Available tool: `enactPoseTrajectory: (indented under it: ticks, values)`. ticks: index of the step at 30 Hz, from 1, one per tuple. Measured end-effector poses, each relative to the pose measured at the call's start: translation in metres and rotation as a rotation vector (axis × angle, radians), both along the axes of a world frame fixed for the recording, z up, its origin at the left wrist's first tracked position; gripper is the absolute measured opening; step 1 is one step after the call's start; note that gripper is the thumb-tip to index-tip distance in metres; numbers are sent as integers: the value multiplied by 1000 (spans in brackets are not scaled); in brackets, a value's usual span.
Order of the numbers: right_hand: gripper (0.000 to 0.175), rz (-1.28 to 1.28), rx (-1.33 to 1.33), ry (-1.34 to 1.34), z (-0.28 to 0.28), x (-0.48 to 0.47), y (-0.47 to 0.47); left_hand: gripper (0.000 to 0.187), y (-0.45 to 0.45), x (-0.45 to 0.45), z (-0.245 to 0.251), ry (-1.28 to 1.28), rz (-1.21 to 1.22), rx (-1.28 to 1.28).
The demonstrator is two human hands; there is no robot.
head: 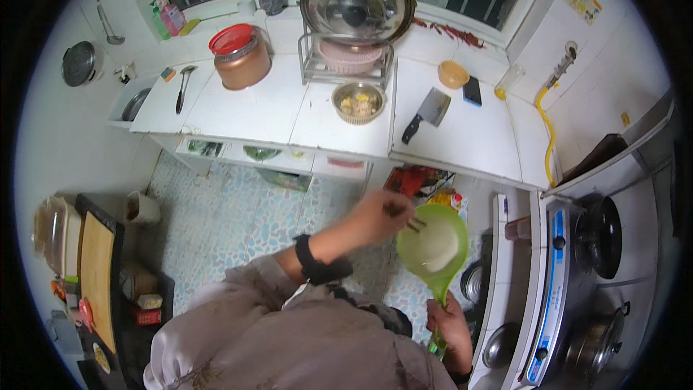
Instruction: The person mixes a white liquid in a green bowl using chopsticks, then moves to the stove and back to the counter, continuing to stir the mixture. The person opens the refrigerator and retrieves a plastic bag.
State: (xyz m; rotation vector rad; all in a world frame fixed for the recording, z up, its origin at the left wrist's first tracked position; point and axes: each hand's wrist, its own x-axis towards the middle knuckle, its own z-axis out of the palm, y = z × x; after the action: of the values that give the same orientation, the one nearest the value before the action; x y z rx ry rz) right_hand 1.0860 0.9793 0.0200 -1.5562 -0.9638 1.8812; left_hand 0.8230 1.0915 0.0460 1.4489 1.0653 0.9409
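Note:
My right hand is closed round the handle of a green plastic ladle-shaped scoop, held above the floor at the right. Pale, creamy stuff lies in its bowl. At the bowl's left edge, my left hand, blurred, grips dark chopsticks whose tips are over the pale contents. A black band is on the left wrist.
On the white tiled counter ahead are a cleaver, a phone, a yellow bowl, a basket of food and a copper-coloured pot. A gas stove stands right; a wooden cutting board is left.

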Motion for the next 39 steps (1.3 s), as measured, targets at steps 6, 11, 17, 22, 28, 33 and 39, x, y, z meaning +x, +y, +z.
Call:
enactPoseTrajectory:
  ticks: [6,11,17,22,28,33,39]
  values:
    - [30,244,1,-16,3,-66,47,19,-2,-82,-2,-8,309,-321]
    - [29,533,54,-112,7,-116,101,21,-39,-130,-3,-105,372,-207]
    - [22,998,170,108,-12,-198,144,19,-109,-165,8,40,903,71]
    - [20,1282,91,135,-7,-252,141,21,-181,-169,21,-95,1321,-138]
    - [20,1549,79,102,2,-334,80,24,-271,-189,24,-147,1462,-130]
    - [19,1684,114,75,8,-404,11,25,-349,-233,21,54,1539,31]
    - [21,1857,179,89,-2,-510,-81,23,-475,-292,6,-53,1841,42]
